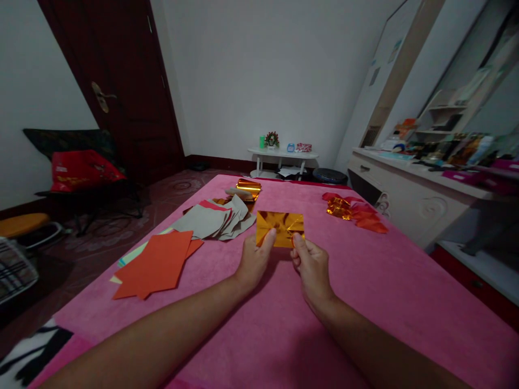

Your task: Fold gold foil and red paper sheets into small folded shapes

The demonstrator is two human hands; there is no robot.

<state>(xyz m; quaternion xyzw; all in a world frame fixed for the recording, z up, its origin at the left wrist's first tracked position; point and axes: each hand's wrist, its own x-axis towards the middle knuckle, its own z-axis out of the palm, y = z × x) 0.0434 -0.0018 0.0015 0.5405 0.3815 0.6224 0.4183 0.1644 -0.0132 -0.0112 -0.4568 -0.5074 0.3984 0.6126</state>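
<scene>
A shiny gold foil paper sheet, creased across its face, is held up over the pink-covered table. My left hand pinches its lower left part, thumb on the near side. At the lower right corner my right hand grips it between thumb and curled fingers. The fingers behind the sheet are hidden. Left of my hands lies a loose pile of grey paper pieces with a bit of red among them. Nearer to me are orange paper sheets on top of pale green and yellow ones.
A gold foil roll lies behind the grey pile. Folded red and gold foil pieces rest at the table's far right. Beyond stand a small white table, a cluttered dresser and a chair with a red bag.
</scene>
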